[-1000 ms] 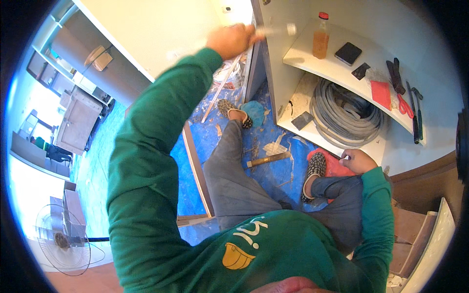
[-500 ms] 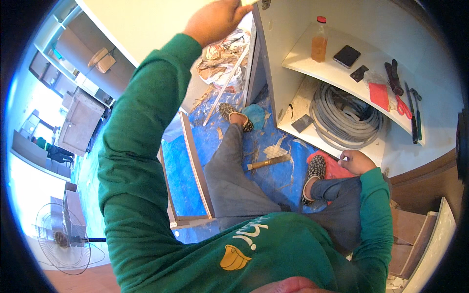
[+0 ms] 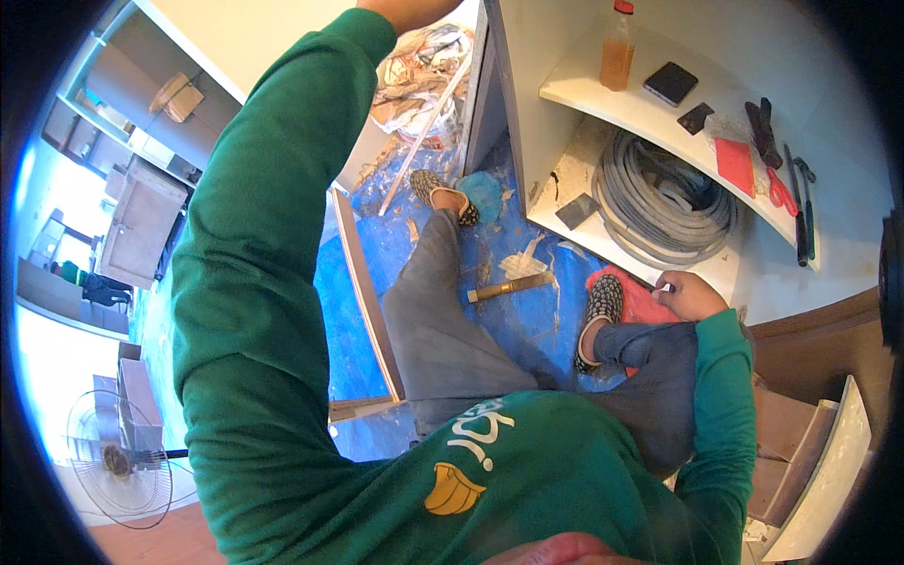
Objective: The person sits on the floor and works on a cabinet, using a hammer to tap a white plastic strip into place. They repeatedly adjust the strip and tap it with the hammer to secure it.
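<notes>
My left arm reaches up, and my left hand (image 3: 411, 11) is cut off by the top edge, its fingers out of sight. It is nearest to the upper end of the grey cabinet side panel (image 3: 499, 71). My right hand (image 3: 690, 295) is by my raised knee, in front of the cabinet's lower edge. Its thumb and forefinger are bent together, and whatever they hold is too small to make out. Just beyond it, a coil of grey hose or cable (image 3: 626, 221) lies in the lower compartment. A red cloth (image 3: 640, 303) is on the floor beside my shoe.
The shelf (image 3: 574, 83) bears a bottle of orange liquid (image 3: 618, 52), a black phone (image 3: 670, 83), red-handled scissors (image 3: 782, 193) and pliers (image 3: 804, 171). A wooden-handled scraper (image 3: 511, 286) and a wooden frame (image 3: 365, 292) lie on blue floor sheeting (image 3: 353, 353). A fan (image 3: 118, 460) stands left.
My left hand has risen mostly out of view; its fingers showed before at a pale edge. My right hand stays by the knee, its fingers slightly turned. The whole view has shifted a little.
</notes>
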`<state>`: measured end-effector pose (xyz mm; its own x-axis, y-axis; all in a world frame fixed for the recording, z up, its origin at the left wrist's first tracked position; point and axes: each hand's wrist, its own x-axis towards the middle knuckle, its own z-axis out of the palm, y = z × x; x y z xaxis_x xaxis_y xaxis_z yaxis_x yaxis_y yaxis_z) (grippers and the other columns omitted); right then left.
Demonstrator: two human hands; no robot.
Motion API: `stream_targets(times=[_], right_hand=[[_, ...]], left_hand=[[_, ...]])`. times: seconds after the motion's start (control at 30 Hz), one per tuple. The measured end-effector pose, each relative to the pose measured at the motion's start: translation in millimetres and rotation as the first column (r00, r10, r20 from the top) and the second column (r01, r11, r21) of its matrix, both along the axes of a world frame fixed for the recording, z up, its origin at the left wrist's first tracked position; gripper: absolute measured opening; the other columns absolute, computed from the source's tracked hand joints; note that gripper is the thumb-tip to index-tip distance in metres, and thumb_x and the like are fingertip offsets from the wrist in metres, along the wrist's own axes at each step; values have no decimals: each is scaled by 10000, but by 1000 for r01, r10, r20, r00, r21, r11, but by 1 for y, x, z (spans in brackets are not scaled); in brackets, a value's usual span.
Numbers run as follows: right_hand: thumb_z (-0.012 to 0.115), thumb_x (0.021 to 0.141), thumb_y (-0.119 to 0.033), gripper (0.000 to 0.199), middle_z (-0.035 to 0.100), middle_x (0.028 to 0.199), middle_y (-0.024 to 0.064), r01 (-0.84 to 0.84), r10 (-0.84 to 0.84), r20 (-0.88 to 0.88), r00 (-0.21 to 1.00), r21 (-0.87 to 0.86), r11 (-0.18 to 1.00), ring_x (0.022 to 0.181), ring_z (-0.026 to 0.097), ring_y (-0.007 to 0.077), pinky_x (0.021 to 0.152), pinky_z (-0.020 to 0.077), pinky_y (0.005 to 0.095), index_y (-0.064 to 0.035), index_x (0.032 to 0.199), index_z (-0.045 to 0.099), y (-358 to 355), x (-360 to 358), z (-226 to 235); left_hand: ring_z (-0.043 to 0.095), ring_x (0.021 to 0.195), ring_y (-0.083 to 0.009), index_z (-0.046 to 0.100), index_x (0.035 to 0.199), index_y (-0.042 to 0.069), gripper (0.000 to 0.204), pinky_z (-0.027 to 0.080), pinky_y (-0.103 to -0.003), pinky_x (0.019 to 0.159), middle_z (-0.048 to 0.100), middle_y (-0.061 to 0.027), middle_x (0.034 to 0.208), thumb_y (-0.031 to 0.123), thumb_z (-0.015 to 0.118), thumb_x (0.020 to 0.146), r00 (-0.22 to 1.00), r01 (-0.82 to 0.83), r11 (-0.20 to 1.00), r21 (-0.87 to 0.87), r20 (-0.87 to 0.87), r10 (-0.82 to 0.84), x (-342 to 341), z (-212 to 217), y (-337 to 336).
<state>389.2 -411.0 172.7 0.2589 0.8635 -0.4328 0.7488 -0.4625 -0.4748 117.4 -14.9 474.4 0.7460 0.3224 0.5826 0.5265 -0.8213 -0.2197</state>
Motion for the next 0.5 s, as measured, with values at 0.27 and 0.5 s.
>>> stream_targets(times=[0.27,0.5], right_hand=[[732,897,-301,304,713,927,199,-13,13,-31,999,-3,1000,857,682,335,804,528,424,-31,1035,705,5,-8,12],[733,896,-293,303,708,904,195,-41,41,-20,999,6,999,837,676,320,781,527,414,-23,1031,696,7,-6,8]], left_hand=[[686,734,-442,604,968,79,467,546,-555,654,678,-211,746,532,504,1027,994,44,999,28,-105,-41,-5,-132,9],[698,682,-432,565,958,69,536,554,-551,570,709,-197,805,594,472,1015,999,-27,958,-287,-41,16,-14,-253,2]])
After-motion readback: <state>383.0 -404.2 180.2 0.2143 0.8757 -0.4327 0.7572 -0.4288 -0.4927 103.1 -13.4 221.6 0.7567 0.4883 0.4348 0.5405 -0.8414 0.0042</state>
